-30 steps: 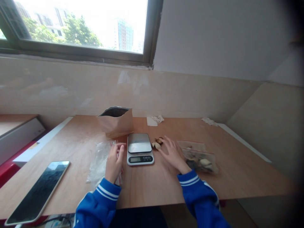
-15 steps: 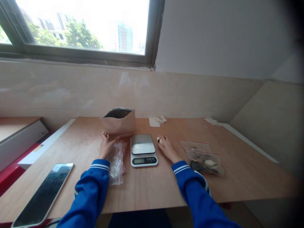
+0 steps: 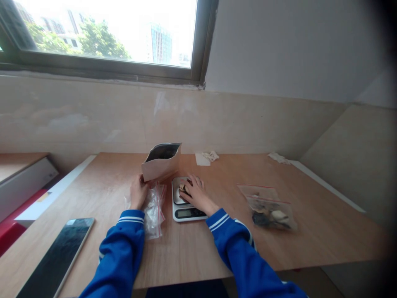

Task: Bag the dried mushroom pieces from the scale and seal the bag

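Observation:
My left hand (image 3: 138,193) grips the lower left corner of an open brown paper pouch (image 3: 161,162), which is lifted and tilted toward the scale. My right hand (image 3: 194,191) lies over the steel platform of a small digital kitchen scale (image 3: 186,203), fingers curled around a few pale and dark pieces that look like nuts or shells. A pile of clear zip bags with red seals (image 3: 154,207) lies under and beside my left wrist.
A filled zip bag (image 3: 270,210) of mixed pieces lies to the right on the wooden table (image 3: 192,244). A tablet (image 3: 52,258) lies at the front left. Paper scraps (image 3: 206,157) sit by the back wall under a window.
My right hand picked up the pieces beside the scale and moved left onto its platform. My left hand went from the clear bags to the brown pouch and raised it, tilting it rightward.

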`<state>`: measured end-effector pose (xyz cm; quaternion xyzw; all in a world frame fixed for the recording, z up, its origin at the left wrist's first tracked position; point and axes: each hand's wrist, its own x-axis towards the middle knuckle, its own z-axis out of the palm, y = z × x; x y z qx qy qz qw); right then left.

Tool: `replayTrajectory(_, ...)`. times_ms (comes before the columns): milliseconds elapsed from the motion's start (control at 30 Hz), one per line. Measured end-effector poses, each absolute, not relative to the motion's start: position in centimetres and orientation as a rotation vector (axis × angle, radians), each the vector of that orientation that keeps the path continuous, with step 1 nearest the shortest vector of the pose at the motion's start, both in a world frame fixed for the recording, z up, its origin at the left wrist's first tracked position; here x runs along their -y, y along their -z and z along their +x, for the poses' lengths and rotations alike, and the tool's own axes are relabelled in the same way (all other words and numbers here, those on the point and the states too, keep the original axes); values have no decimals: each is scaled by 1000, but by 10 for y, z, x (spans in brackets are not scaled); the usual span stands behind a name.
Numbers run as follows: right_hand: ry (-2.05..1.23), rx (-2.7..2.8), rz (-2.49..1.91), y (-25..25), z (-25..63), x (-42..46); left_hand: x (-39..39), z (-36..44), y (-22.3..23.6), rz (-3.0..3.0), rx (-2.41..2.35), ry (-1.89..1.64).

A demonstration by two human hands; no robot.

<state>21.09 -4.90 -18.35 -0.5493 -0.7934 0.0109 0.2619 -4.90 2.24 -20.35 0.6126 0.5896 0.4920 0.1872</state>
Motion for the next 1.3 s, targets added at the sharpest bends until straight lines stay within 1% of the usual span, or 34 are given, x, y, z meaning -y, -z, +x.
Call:
replayTrajectory(67,-42,2138,-1464,178,208,54,-21,-49,204,1770,-1656,-1368)
replayTrajectory(133,-76,2062,-1405,162,208,60,-20,-50,204,1814,-1664,-1364)
replayTrajectory(300,-101,1826,-1106,95,209,77,-16,-50,204,1823,-1735,-1316)
replayTrajectory(367,-95,1860,-1021,76,207,82,-13,-49,203,1808,-1755,-1300)
replayTrajectory(433,-75,1962,-985,68,205,83,-11,-48,202,1801,-1743,-1311)
replayTrajectory(600,15,2150,-1015,78,198,76,-8,-46,201,1838,-1713,-1367)
replayTrajectory(867,164,1980,-1020,87,191,83,-8,-46,202,1855,-1661,-1429)
replayTrajectory(1033,40,1801,-961,89,190,85,-8,-45,202,1862,-1646,-1442)
replayTrajectory(1200,-75,1957,-812,93,191,83,-8,-45,203,1825,-1641,-1454)
replayTrajectory(1300,-166,2046,-880,94,192,79,-9,-47,204,1778,-1616,-1458)
